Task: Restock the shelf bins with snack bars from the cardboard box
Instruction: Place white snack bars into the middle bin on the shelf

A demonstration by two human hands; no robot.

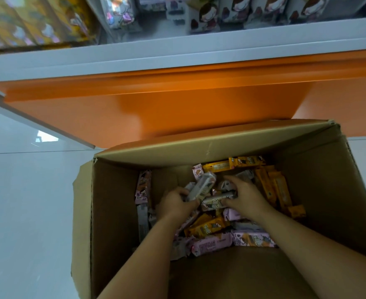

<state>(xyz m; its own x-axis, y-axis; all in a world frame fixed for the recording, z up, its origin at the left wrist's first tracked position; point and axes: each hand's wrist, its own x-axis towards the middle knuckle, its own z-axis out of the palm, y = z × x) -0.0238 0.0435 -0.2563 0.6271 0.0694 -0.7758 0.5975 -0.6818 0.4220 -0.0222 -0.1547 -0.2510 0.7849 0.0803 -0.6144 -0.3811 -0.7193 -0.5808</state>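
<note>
Left hand, right hand on bars

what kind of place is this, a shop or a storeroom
Most likely a shop aisle. Shelf bins of packaged snacks stand above an orange base panel, and an open cardboard box of wrapped snack bars sits on the glossy floor in front of them.

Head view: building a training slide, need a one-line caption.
Restocking: left hand and right hand grip grey snack bars inside the cardboard box below the shelf.

Snack bars lie in the cardboard box (on the floor) before the shelf.
</note>
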